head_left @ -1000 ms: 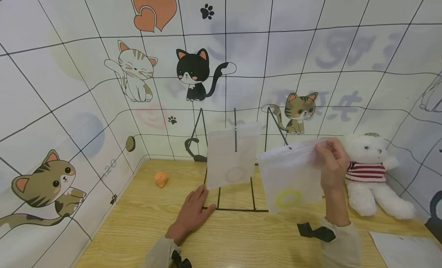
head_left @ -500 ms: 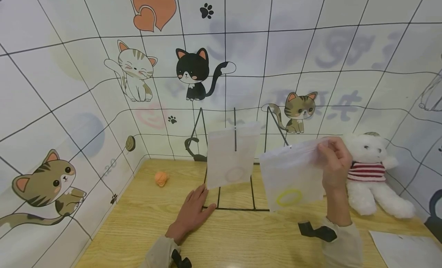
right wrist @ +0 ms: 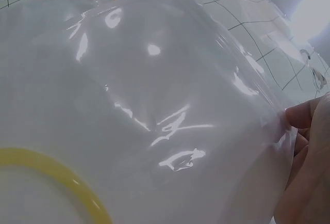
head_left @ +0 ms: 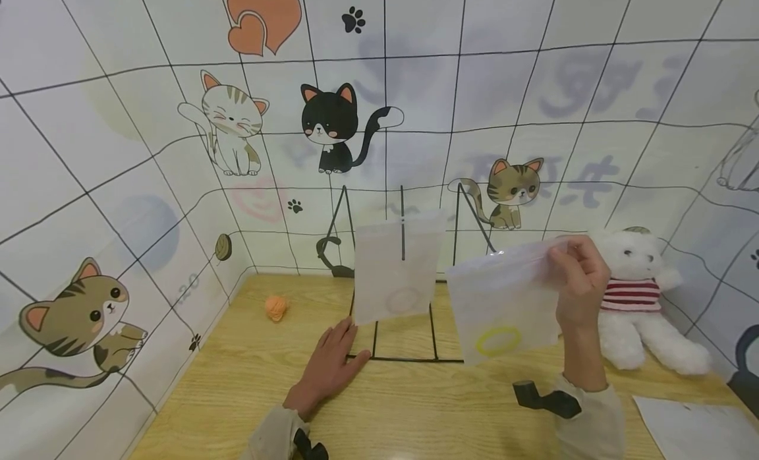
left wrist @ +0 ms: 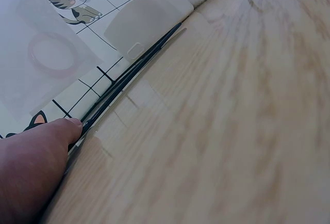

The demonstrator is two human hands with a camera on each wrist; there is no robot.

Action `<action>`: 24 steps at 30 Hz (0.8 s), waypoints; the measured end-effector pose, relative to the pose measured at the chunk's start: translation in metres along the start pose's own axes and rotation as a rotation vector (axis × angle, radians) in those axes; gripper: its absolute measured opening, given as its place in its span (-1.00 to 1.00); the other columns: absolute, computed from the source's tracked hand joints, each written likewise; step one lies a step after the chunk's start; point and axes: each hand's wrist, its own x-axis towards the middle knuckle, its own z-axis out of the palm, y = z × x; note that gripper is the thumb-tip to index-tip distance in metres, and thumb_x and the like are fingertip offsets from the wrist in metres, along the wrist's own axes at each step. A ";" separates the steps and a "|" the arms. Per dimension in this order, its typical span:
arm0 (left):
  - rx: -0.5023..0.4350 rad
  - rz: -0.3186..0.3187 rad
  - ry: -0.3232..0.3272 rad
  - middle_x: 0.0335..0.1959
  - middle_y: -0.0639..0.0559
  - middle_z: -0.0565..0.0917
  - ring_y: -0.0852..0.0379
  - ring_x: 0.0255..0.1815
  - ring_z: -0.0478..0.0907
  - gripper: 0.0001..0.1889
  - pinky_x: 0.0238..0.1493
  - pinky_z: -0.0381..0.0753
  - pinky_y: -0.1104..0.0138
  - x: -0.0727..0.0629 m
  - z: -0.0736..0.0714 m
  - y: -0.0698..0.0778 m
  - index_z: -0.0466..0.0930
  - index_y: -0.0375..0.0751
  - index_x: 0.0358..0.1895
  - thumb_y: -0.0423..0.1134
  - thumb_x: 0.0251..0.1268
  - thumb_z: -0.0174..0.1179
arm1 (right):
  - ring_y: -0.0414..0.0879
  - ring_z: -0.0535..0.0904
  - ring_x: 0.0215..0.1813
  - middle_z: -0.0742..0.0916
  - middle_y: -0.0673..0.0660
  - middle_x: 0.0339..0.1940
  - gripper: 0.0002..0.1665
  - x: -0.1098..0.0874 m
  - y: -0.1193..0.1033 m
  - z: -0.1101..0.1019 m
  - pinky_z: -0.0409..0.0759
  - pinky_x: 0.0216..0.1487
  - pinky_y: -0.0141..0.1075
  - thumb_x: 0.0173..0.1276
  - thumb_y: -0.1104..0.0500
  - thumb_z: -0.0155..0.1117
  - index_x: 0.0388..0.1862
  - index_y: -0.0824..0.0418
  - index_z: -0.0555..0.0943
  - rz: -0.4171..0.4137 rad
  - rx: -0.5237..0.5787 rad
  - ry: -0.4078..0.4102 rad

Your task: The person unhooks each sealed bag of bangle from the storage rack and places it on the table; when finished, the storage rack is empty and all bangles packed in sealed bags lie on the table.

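My right hand [head_left: 584,282] pinches the top right corner of a clear zip bag [head_left: 534,308]. Inside this bag, near its bottom, shows a yellow ring [head_left: 498,341], seen larger in the right wrist view. The bag hangs tilted, its left edge overlapping a black wire rack [head_left: 415,360] in the head view. A second zip bag [head_left: 385,269] hangs from the rack's middle prong, with a faint pinkish ring [head_left: 403,300] in it. My left hand [head_left: 329,368] rests flat on the table, fingers extended and thumb at the rack's front left corner.
An orange ball of yarn-like look [head_left: 275,308] lies at the left. A white plush bear [head_left: 631,295] in a striped shirt sits at the right, near a white sheet [head_left: 696,424]. In the left wrist view, a pale box-like thing [left wrist: 149,22] stands beyond the rack.
My right hand has shifted slightly to the right with the zip bag. The left hand and the hung bag stay in place.
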 end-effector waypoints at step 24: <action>-0.005 0.015 0.021 0.60 -0.16 0.15 -0.10 0.62 0.07 -0.22 0.60 0.00 -0.06 0.000 0.001 -0.003 0.22 -0.28 0.53 0.25 0.51 -0.07 | -0.26 0.51 -0.43 0.68 -0.04 -0.50 -0.74 -0.010 -0.016 0.006 0.45 -0.38 -0.49 0.36 0.52 0.03 -0.36 0.29 0.62 -0.042 -0.077 -0.095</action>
